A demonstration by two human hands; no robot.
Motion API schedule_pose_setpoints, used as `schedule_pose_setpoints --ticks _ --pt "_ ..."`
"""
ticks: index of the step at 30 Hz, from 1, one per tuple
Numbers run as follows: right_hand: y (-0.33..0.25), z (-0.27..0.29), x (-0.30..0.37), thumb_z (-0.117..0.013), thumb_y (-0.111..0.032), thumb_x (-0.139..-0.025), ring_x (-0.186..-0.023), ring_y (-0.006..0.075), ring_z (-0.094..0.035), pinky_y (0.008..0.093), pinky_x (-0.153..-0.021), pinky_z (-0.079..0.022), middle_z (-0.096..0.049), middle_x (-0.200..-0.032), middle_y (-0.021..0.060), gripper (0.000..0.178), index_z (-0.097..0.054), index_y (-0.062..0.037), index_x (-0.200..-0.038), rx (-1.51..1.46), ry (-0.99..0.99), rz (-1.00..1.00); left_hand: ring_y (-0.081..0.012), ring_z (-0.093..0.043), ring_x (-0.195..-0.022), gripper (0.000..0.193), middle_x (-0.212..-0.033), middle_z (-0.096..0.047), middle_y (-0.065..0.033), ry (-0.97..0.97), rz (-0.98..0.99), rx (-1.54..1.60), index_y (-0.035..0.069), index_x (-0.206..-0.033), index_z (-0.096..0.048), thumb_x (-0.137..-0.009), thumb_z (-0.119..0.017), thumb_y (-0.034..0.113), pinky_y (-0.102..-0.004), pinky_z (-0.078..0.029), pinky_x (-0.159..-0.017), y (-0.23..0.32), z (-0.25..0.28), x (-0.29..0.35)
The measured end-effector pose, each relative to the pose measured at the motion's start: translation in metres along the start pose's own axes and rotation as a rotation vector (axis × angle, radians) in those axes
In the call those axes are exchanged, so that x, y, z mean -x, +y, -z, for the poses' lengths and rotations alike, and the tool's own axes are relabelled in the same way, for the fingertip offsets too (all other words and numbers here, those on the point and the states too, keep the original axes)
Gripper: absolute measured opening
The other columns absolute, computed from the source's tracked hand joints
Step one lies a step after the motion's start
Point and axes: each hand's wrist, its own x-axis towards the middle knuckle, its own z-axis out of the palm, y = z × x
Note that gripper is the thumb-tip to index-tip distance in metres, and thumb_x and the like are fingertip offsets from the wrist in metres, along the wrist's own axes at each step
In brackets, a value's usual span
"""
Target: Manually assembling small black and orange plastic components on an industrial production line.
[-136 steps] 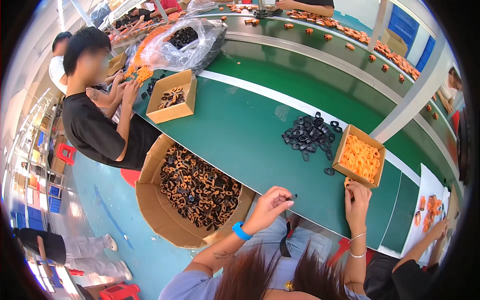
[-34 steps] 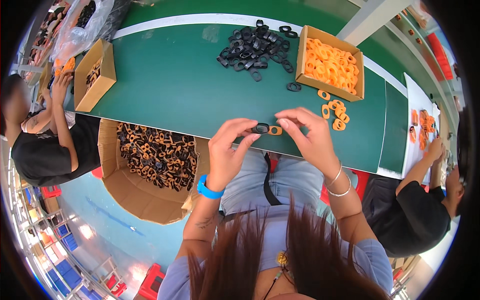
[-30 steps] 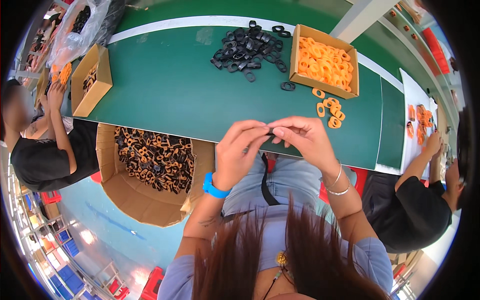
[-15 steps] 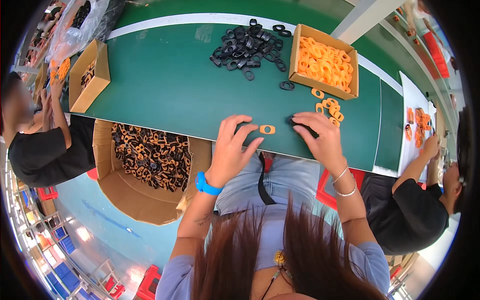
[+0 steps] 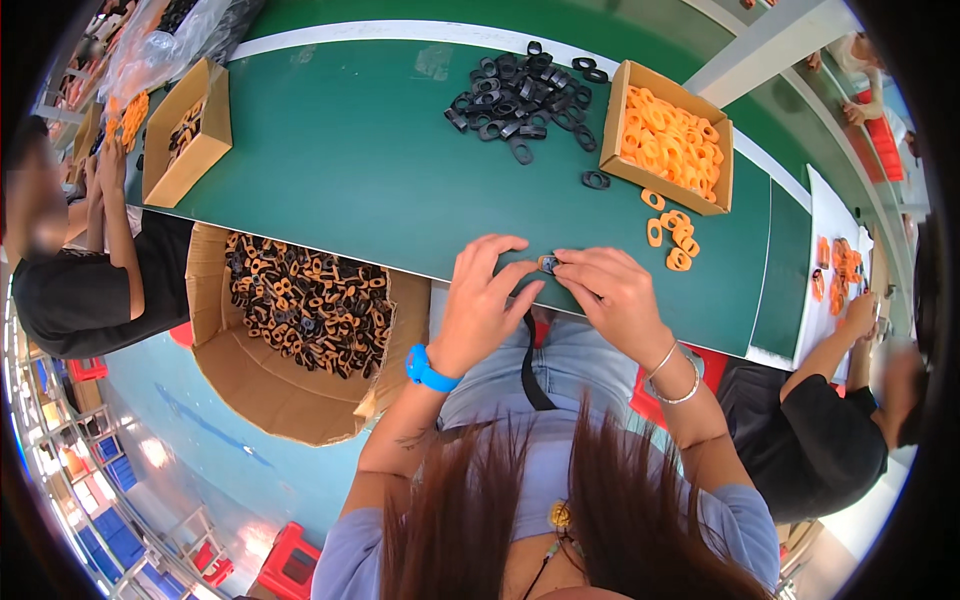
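At the near edge of the green table, my two hands meet over a small pair of oval rings. My right hand (image 5: 612, 297) is closed, its fingertips pinching a black oval ring (image 5: 549, 264) set against an orange oval ring (image 5: 541, 262). The fingers partly cover both pieces, so how far they fit together cannot be made out. My left hand (image 5: 488, 302) is curled, with index finger and thumb at the orange ring's left end. Ahead lies a pile of black rings (image 5: 518, 100); loose orange rings (image 5: 681, 232) lie to the right.
A cardboard box (image 5: 668, 196) of orange rings stands at the far right. Below the table's left edge, a large carton (image 5: 290, 415) holds mixed black and orange pieces. People sit working on both sides, and another small box (image 5: 205, 150) stands at the left.
My right hand has moved left, bringing the black ring onto the orange ring. My left hand has come in to the orange ring's end. The view has shifted slightly.
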Motion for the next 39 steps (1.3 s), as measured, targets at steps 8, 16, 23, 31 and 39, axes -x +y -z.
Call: schedule_pose_setpoints --ticks 8,16,23,31,39 --pt "0.002 -0.003 -0.002 -0.074 -0.006 -0.082 -0.087 0.0254 -0.070 0.0372 -0.075 -0.056 -0.076 -0.104 0.0073 0.010 -0.075 -0.0032 -0.091 0.025 0.019 0.045 -0.0341 -0.056 -0.113 0.027 -0.122 -0.059 -0.0131 0.012 0.023 0.025 0.005 -0.098 -0.071 -0.074 -0.083 0.006 -0.0439 -0.048 -0.093 0.000 -0.001 0.001" --pt "0.000 -0.004 0.002 -0.070 -0.005 -0.078 -0.089 0.0230 -0.070 0.0364 -0.074 -0.056 -0.076 -0.107 0.0057 0.013 -0.074 -0.0052 -0.091 0.122 0.015 0.077 -0.0335 -0.057 -0.114 0.026 -0.125 -0.058 -0.0142 -0.005 0.057 0.033 0.004 -0.096 -0.070 -0.074 -0.084 0.005 -0.0424 -0.049 -0.093 0.000 0.001 0.002" --pt "0.003 -0.002 0.000 -0.071 -0.006 -0.080 -0.093 0.0230 -0.069 0.0353 -0.074 -0.057 -0.074 -0.109 0.0061 0.012 -0.074 -0.0053 -0.092 0.121 0.000 0.102 -0.0324 -0.060 -0.111 0.024 -0.125 -0.057 -0.0161 -0.028 0.106 0.088 0.002 -0.096 -0.070 -0.075 -0.083 0.005 -0.0400 -0.051 -0.091 0.000 0.007 -0.003" --pt "0.002 -0.010 0.000 -0.075 -0.003 -0.082 -0.091 0.0257 -0.069 0.0355 -0.078 -0.057 -0.074 -0.103 0.0084 0.013 -0.072 -0.0021 -0.095 0.062 0.053 0.094 -0.0312 -0.061 -0.106 0.025 -0.123 -0.058 -0.0164 -0.024 0.170 0.064 0.002 -0.099 -0.070 -0.079 -0.082 0.009 -0.0384 -0.051 -0.088 0.010 0.005 -0.010" --pt "-0.006 -0.010 -0.001 -0.077 0.001 -0.078 -0.088 0.0260 -0.068 0.0347 -0.075 -0.056 -0.072 -0.100 0.0106 0.020 -0.069 -0.0017 -0.096 -0.126 0.242 0.083 -0.0243 -0.069 -0.100 0.015 -0.111 -0.069 -0.0159 -0.065 0.476 0.726 -0.004 -0.107 -0.063 -0.093 -0.068 -0.002 -0.0328 -0.057 -0.088 0.010 -0.005 -0.007"
